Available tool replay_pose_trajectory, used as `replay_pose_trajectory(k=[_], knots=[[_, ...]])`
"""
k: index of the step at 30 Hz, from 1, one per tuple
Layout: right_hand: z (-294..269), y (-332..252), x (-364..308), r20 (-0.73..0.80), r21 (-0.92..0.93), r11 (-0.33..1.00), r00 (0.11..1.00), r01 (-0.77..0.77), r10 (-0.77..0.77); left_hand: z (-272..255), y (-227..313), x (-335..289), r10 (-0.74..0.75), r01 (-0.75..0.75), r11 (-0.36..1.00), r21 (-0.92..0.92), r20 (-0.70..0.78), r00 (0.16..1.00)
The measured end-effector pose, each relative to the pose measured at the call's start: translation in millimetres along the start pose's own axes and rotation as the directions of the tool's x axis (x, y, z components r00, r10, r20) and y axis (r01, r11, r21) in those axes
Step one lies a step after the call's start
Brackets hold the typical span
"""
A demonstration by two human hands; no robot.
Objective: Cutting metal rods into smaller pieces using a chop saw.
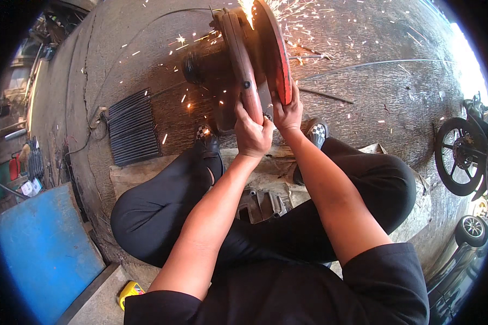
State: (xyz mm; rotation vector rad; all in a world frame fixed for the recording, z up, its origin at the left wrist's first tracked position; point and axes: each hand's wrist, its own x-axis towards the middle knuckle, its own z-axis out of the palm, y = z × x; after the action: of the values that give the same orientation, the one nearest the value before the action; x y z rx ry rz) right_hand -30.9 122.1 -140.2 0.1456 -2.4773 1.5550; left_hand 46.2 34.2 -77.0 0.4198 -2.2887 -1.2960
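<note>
In front of me stands a cut-off saw [206, 67], throwing bright sparks from its far end. My left hand [253, 131] is wrapped round the lower end of its reddish-brown handle [239, 62]. My right hand [288, 112] grips the near rim of the round red guard [279, 59], thumb on one side and fingers on the other. Both forearms reach forward between my bent knees. The spot where the sparks start is cut off by the top of the view, so the piece being ground or cut is hidden.
A row of dark metal bars [131, 127] lies left of the saw. Thin rods [326, 96] lie to the right. A metal part [261, 206] rests between my legs. A blue panel [46, 244] and yellow container [130, 292] are at left; motorcycle wheels [460, 157] are at right.
</note>
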Motion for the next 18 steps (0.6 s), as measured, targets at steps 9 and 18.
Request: replay_pose_trajectory(k=[9,18], knots=[[-1,1,0,-0.012,0.072,0.997,1.0,0.01,-0.01,-5,11,2,0.114,-0.114,0.983,0.143,0.008,0.993],[-2,-11,-4,0.127,0.1,0.979,0.978,-0.179,0.166,-6,1,-2,-0.038,0.037,0.998,0.045,0.033,0.999]])
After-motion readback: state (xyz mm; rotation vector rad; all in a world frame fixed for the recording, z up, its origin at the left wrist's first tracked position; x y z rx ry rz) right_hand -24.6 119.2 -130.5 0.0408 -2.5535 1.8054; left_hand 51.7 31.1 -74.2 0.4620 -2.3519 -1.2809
